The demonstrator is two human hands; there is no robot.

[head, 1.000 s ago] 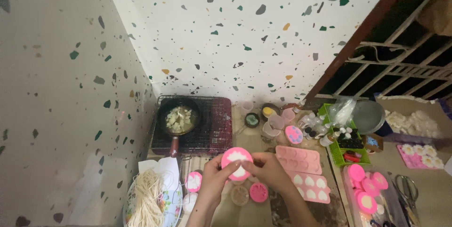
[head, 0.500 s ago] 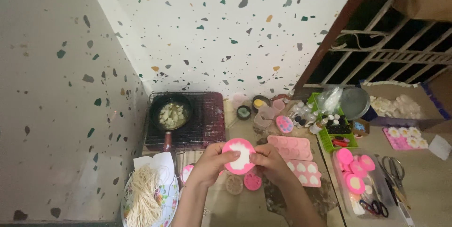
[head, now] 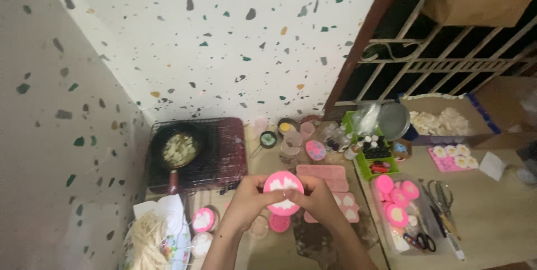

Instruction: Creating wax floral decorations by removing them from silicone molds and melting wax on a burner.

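So, head view, just the one camera, looking straight down:

Left hand (head: 246,200): was curled around the left rim of the round pink mould (head: 283,193), fingers pinching it.
Right hand (head: 319,198): same deal on the right rim, thumb and fingers clamped on the mould's edge.
Pink mould: was held up between both hands above the front-middle of the desk (head: 492,214), white filling showing in its face.
Just under the hands: a smaller pink round piece (head: 279,223) sat on the desk, touching nothing that I could tell.
Right of the hands: a flat pink tray mould (head: 330,183) with pale shapes in its cavities.
Far left corner: a dark pan (head: 178,151) with pale chunks sat on a wire rack (head: 224,155).
Front left edge: a bowl of pale noodles (head: 146,242).
Right side: a clear box (head: 417,231) of pink round moulds, with scissors (head: 442,197) lying just beside it.
Back edge: a green basket (head: 369,161) of small dark bits, near some little cups.
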